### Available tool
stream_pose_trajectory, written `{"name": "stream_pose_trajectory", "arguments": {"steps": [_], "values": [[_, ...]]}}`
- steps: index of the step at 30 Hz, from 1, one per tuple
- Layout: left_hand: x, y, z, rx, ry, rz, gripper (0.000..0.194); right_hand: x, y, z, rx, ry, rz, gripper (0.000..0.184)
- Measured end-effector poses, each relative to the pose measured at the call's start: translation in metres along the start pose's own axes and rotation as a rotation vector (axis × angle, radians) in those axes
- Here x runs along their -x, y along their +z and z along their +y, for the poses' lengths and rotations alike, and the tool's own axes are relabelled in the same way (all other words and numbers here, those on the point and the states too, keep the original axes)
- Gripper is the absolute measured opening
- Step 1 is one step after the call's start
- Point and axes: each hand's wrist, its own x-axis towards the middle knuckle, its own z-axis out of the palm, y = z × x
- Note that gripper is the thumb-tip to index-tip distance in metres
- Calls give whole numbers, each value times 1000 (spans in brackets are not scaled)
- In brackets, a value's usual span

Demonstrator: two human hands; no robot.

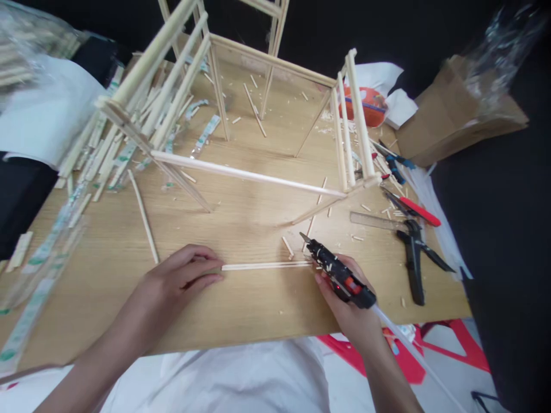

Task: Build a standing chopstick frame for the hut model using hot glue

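Hands apart, left (181, 276) seemingly touching sticks (267, 265), right (346, 310) gripping glue gun (340, 276).

White shirt (241, 378), left hand (181, 275) and right hand (340, 318) bare.

Two hands (181, 275), (344, 298). One hot glue gun (340, 275). Two chopsticks (267, 265) side by side on one worktop (258, 310), one loose chopstick (144, 218) left of them, small offcuts too many to count. One chopstick frame (258, 51). One steel ruler (374, 221). One black-handled pair of pliers (413, 258), one red-handled pair (417, 209), one blue-handled tool (396, 166). One cardboard box (456, 120).
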Motion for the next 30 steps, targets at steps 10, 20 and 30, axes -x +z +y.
{"name": "stream_pose_trajectory", "arguments": {"steps": [10, 20, 30], "values": [[-3, 2, 6, -82, 70, 24, 23, -6, -19, 5, -39, 177, 27, 23], [-2, 1, 16, -130, 135, -13, 15, -6, -5, 20, -192, 140, 17, 26], [5, -9, 32, -216, 269, 56, 14, -15, 11, 12, -35, -262, -125, 26]]}}
